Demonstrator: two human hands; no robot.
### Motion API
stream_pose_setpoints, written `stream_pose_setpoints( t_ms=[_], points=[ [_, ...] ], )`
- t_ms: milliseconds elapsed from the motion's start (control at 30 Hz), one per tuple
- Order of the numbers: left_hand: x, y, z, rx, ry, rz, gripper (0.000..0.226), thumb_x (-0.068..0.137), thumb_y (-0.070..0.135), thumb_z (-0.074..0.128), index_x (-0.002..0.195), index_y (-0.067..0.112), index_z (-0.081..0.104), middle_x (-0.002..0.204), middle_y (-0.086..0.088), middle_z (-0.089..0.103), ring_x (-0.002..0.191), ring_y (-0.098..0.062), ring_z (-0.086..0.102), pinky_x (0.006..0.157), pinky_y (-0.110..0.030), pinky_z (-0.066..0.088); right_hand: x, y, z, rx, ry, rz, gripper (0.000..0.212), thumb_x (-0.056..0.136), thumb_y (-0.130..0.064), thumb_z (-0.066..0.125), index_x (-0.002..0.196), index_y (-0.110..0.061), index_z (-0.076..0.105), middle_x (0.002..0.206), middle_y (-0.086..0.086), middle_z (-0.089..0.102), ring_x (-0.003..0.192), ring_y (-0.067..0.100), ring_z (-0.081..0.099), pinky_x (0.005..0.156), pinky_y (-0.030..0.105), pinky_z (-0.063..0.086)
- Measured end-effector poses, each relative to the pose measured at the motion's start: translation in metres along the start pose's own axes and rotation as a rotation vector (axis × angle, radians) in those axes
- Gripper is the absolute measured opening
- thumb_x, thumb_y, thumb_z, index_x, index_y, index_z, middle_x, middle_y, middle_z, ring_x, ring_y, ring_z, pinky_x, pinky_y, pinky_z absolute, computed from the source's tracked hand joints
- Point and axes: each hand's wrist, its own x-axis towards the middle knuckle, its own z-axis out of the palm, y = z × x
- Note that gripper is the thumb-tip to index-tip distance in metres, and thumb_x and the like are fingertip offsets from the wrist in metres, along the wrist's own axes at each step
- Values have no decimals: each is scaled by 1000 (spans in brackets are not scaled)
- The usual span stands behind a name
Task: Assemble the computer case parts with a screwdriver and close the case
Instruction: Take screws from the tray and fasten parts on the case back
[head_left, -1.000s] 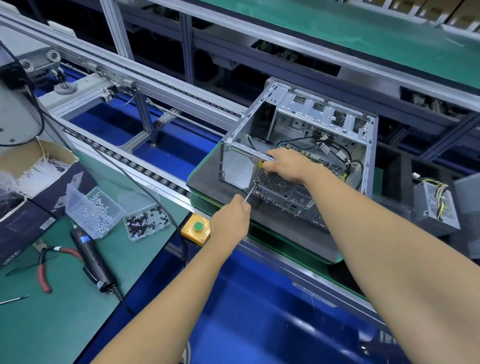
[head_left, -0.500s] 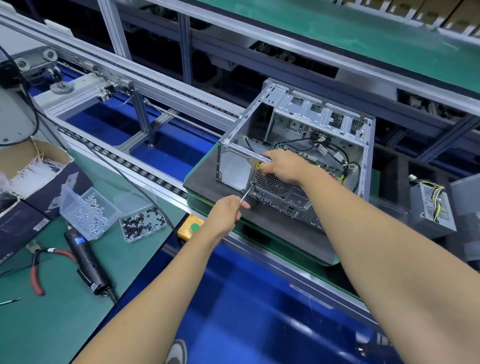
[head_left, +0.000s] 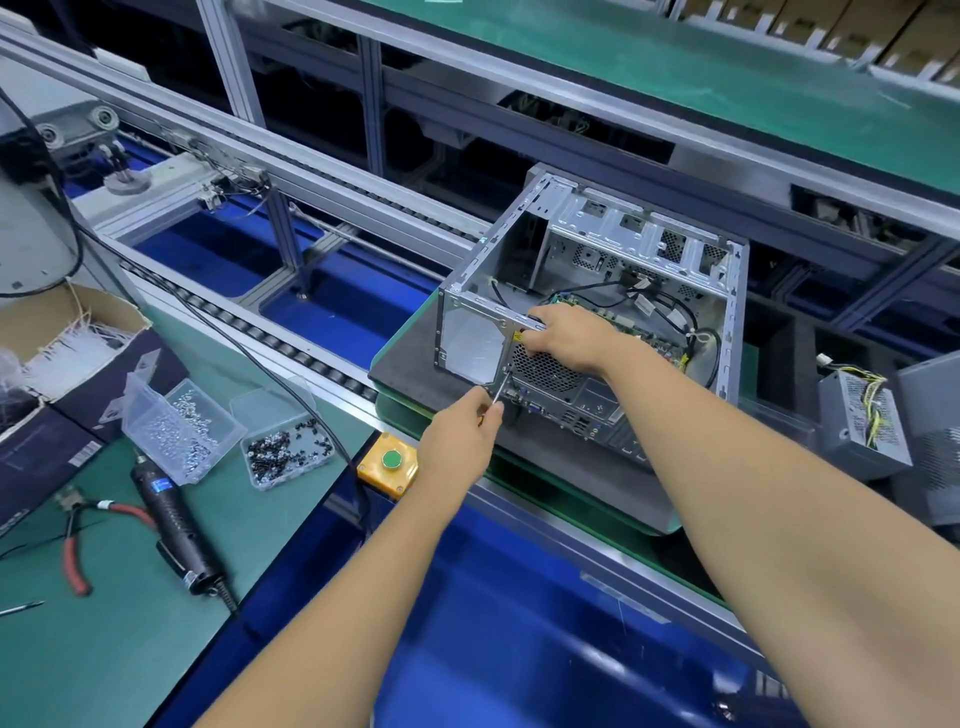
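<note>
An open grey computer case (head_left: 644, 244) lies on a dark pad (head_left: 561, 457) on the conveyor, its side panel off and its motherboard and black cables showing. My left hand (head_left: 460, 431) grips a thin screwdriver (head_left: 501, 387) whose tip meets the case's rear panel beside the fan grille (head_left: 543, 369). My right hand (head_left: 566, 335) reaches over the case's near top rail, its fingers curled round the rail just above the grille.
On the green bench at left stand two clear trays of screws (head_left: 176, 426) (head_left: 285, 449), a black electric screwdriver (head_left: 174, 519), red pliers (head_left: 78, 540) and a cardboard box (head_left: 57, 332). A yellow box with a green button (head_left: 389, 462) sits at the conveyor edge. A power supply (head_left: 862, 421) lies right.
The view has drifted slightly. My left hand has shifted a little along the screwdriver while its tip stays at the rear panel; my right hand keeps its hold on the rail.
</note>
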Motion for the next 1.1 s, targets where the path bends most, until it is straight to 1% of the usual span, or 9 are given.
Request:
stream_pose_setpoints(
  t_ms=[100,233,300,400,567,700,833,1000,1100],
  points=[
    [6,-2,-8,-436,-185,-98,33,105,36,35,98,14,59,62,-2,63,41,-18,47,46,-29,40,0,1,0,5,-6,-2,26,97,-35,56,99,-10,63,90,11,67,70,26,58,65,36,43],
    [8,-5,-10,-635,-289,-183,33,108,27,31,109,16,63,63,-1,52,40,-15,35,40,-23,28,1,1,0,16,-9,9,26,96,-35,57,99,-10,62,90,12,67,71,27,59,67,37,44],
    [5,-2,-8,-467,-203,-119,29,108,31,34,104,22,61,65,1,54,47,-16,42,48,-29,36,2,1,0,4,-8,9,26,96,-35,57,100,-10,62,91,12,67,74,26,58,69,38,44],
    [-2,2,1,197,84,14,14,106,33,41,99,26,50,69,4,58,61,-22,56,54,-32,41,1,0,1,-5,-1,7,26,95,-36,56,100,-12,62,91,10,68,76,26,60,71,39,46],
    [-6,16,4,584,179,55,12,99,17,55,105,24,47,70,3,45,46,-18,31,42,-28,17,1,0,1,-10,4,14,24,94,-35,56,98,-12,62,89,8,67,73,24,57,68,36,42],
    [1,9,2,224,132,-55,18,104,43,42,99,31,54,71,5,60,63,-20,53,52,-28,32,1,0,2,-10,6,10,23,95,-36,56,95,-14,61,86,7,65,71,23,55,66,36,41],
    [9,0,-6,-706,-234,-286,19,103,34,53,107,18,63,66,-4,61,52,-17,52,51,-28,45,4,2,2,-10,2,5,21,96,-37,56,93,-17,60,87,6,65,75,24,58,69,38,45],
    [17,-6,-9,-794,-370,-287,20,105,28,47,113,20,63,69,-4,66,46,-12,45,40,-24,32,2,3,4,-21,24,41,39,89,-55,46,107,-23,60,107,3,65,99,27,60,89,43,48],
    [17,-3,-8,-832,-427,-299,26,108,28,40,115,20,64,67,1,62,48,-9,42,41,-25,34,-9,0,16,-135,348,-6,56,88,-56,41,134,-27,53,127,6,55,116,27,49,101,45,40]
  ],
)
